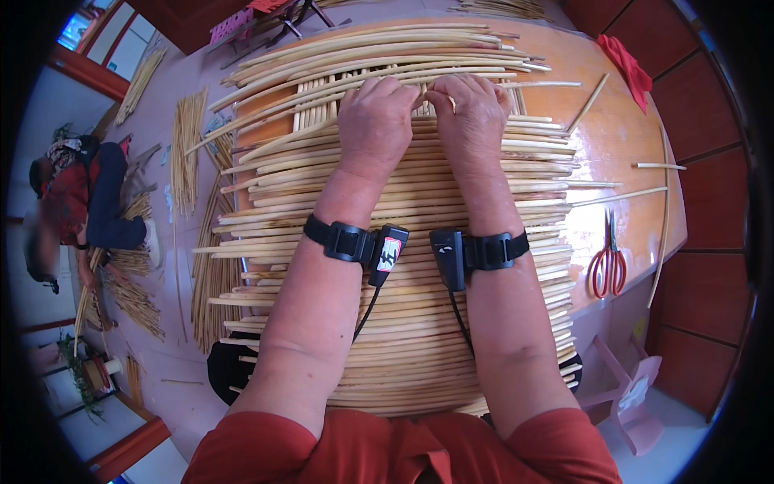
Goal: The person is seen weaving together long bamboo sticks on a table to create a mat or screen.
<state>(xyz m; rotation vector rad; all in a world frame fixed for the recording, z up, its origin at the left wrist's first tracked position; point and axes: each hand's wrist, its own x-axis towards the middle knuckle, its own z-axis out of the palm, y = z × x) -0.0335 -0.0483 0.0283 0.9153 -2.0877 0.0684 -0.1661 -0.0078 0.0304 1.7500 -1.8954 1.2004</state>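
Observation:
A large mat of pale peeled wicker rods point(403, 210) lies on the table before me, its rods running side to side. At its far part, shorter crosswise rods point(318, 101) show through a gap between the long ones. Over that gap my left hand point(375, 125) is closed, fingers curled around a wicker rod. Close beside it, my right hand point(469, 121) is closed too, thumb and fingers pinching at the same rod. The fingertips are partly hidden behind the knuckles. Both wrists wear black straps with small cabled boxes.
Red-handled scissors point(607, 270) lie on the orange table point(629, 169) at right, near a few loose rods. A red cloth point(625, 73) hangs at the far edge. Rod bundles point(189, 149) lie on the floor at left, where another person point(97, 202) handles rods. A pink stool point(637, 399) stands at lower right.

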